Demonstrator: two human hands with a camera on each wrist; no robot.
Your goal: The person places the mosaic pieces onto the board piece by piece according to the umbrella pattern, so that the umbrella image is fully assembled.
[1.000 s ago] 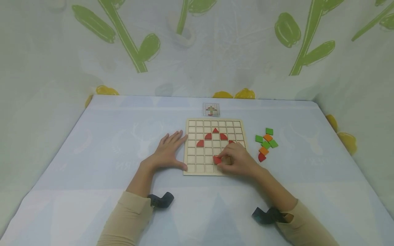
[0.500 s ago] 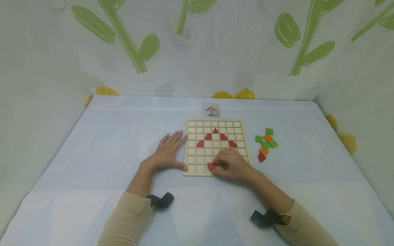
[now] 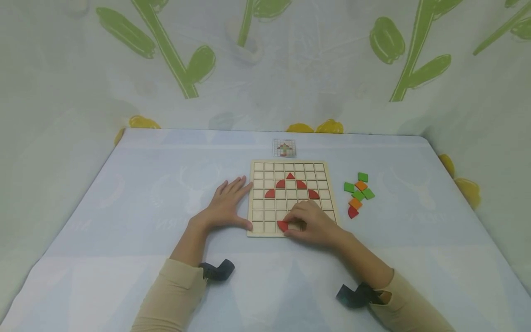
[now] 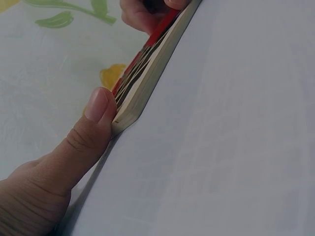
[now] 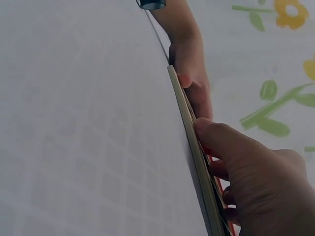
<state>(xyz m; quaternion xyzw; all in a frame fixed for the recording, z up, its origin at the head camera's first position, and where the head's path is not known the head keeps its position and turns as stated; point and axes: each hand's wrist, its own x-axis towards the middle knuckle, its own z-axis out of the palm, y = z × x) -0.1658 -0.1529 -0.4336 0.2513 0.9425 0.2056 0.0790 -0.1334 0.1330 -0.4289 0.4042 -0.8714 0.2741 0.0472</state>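
Note:
A wooden grid board (image 3: 268, 214) lies flat on the table, with a red triangle (image 3: 290, 176) and several red quarter-round tiles (image 3: 280, 184) set in its cells. My right hand (image 3: 314, 224) pinches another red quarter-round tile (image 3: 282, 226) between thumb and fingers, low over a cell in the bottom row. My left hand (image 3: 226, 205) rests at the board's left edge, fingers spread, thumb and a fingertip touching the frame. In the left wrist view the thumb (image 4: 96, 113) presses the board's corner (image 4: 127, 115). The underside of the pinched tile is hidden.
Right of the board lie loose tiles: several green squares (image 3: 363, 177), two orange squares (image 3: 361, 186) and one red quarter-round tile (image 3: 353, 212). A small pattern card (image 3: 284, 148) lies behind the board. A leaf-patterned cloth wall (image 3: 307, 69) rises behind the table.
My right hand has moved left and toward me with the red quarter-round tile, from the row above down to the bottom row. The left hand has stayed still.

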